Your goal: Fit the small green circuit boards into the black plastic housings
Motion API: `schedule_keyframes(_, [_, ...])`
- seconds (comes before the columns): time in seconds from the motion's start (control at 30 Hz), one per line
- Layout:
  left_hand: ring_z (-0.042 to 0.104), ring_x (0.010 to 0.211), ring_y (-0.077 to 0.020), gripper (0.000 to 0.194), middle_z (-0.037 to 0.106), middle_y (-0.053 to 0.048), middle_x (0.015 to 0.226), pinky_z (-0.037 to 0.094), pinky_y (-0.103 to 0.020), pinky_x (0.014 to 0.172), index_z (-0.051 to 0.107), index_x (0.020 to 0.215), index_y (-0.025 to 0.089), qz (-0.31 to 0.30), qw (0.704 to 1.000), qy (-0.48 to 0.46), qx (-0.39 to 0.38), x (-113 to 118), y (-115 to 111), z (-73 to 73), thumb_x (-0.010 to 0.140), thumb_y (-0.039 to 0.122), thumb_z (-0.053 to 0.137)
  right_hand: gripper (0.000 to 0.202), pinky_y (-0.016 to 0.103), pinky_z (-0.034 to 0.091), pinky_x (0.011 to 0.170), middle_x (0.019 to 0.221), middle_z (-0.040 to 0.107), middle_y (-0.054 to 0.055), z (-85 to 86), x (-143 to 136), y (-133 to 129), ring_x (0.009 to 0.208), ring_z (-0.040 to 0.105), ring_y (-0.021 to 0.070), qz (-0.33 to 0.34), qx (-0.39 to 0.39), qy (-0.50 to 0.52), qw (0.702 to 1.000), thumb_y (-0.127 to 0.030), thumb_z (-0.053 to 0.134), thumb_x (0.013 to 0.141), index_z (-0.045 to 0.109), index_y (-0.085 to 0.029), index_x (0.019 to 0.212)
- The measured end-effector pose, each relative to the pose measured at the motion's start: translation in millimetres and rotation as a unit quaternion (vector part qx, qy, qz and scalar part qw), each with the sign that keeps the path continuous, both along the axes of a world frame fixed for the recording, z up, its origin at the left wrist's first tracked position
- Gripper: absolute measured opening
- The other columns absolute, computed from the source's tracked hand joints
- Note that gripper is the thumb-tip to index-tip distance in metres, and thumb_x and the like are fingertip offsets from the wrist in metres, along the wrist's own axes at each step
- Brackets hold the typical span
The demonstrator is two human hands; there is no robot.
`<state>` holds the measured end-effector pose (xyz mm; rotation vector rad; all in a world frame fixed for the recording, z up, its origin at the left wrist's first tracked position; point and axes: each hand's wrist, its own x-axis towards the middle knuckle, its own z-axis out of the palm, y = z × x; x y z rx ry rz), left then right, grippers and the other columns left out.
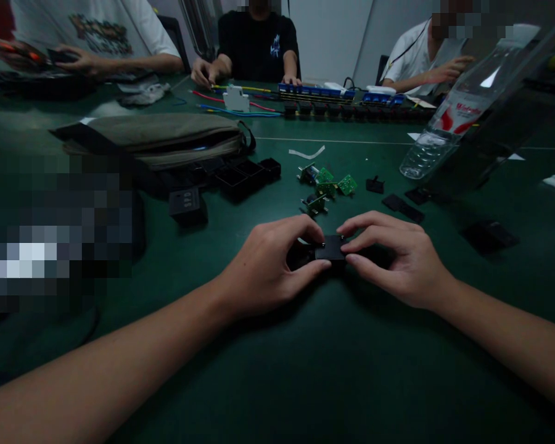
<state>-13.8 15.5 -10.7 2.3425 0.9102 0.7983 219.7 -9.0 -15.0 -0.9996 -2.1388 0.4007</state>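
Observation:
A small black plastic box (332, 248) rests on the green table (305, 370) between my hands. My left hand (277, 259) grips its left side, with thumb in front and index finger behind. On the other side, the fingertips of my right hand (393, 256) pinch the box's right edge. Its top looks flat, with small shiny pins or holes near the corners. Just beyond lie several green circuit boards (325, 185) with parts on them. Several flat black plastic pieces (403, 207) lie past my right hand.
Left of my hands stand a black box with lettering (188, 206) and open black housings (245, 176), near a grey-green bag (157, 139). A plastic bottle (453, 117) stands at the right. Farther back are coloured wires (240, 112), blue terminal strips (314, 92) and three people.

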Motion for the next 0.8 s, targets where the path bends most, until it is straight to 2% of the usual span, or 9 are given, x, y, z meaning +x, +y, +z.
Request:
schedule_keyframes(0.43, [0.068,0.088,-0.019,0.015,0.072,-0.008,0.098,0.056,-0.032,0.078,0.066,0.087,0.016,-0.004,0.999,-0.033,0.034,0.0,0.4,-1.4,0.082,0.029,0.073,0.009,0.035,0.057,0.085,0.109,0.075,0.008,-1.5,-4.8,2.1,0.098,0.072,0.0214,0.011,0.005,0.001,1.0,-0.028,0.072,0.083,0.068,-0.021,0.084])
schedule_keyframes(0.6, [0.069,0.09,-0.018,0.012,0.071,-0.009,0.103,0.057,-0.03,0.079,0.069,0.09,0.016,-0.004,0.996,-0.023,0.088,-3.6,-1.4,-3.8,0.086,0.027,0.07,0.011,0.034,0.058,0.083,0.109,0.075,0.009,-1.6,-8.3,1.4,0.097,0.072,0.0214,0.013,0.023,-0.013,1.0,-0.028,0.072,0.084,0.064,-0.02,0.084])
schedule_keyframes(0.8, [0.069,0.09,-0.0172,0.015,0.072,-0.009,0.103,0.057,-0.03,0.079,0.069,0.09,0.017,-0.018,0.981,0.032,0.189,-8.9,1.3,-7.9,0.092,0.031,0.063,0.009,0.034,0.058,0.083,0.106,0.075,0.008,-3.3,-7.0,3.5,0.096,0.072,0.0208,0.02,0.058,-0.038,0.997,-0.028,0.069,0.085,0.066,-0.02,0.088])
